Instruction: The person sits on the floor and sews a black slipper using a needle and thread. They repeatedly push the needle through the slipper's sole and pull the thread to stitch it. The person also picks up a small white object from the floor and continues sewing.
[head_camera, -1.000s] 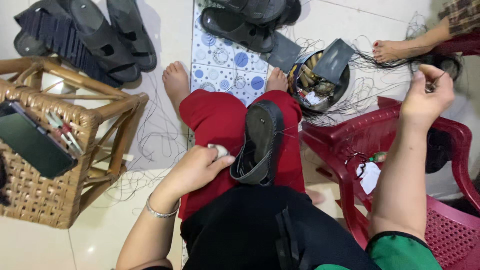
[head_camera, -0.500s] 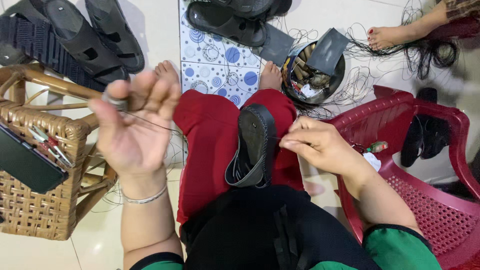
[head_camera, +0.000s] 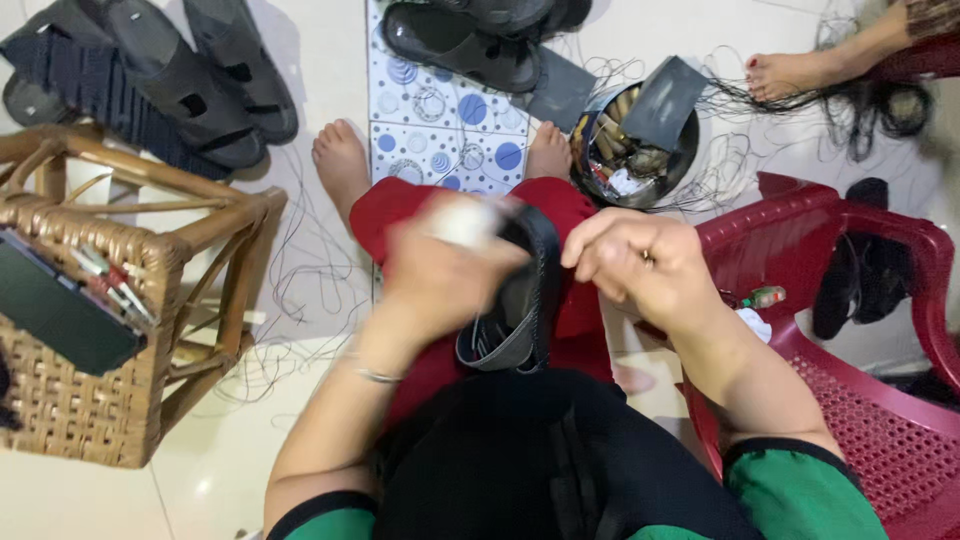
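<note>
Dark rubbery sandal lies on the lap over red cloth, sole curved, strap side up. Left hand, motion-blurred, is clamped on its upper edge, holding something pale. Right hand has fingers pinched shut at the rim; cannot tell on what. Woven cane stool left, glossy maroon plastic chair right.

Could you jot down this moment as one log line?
left hand: on black sandal, blurred | right hand: pinched at its edge | sandal: on lap | metal bowl: on floor
</note>
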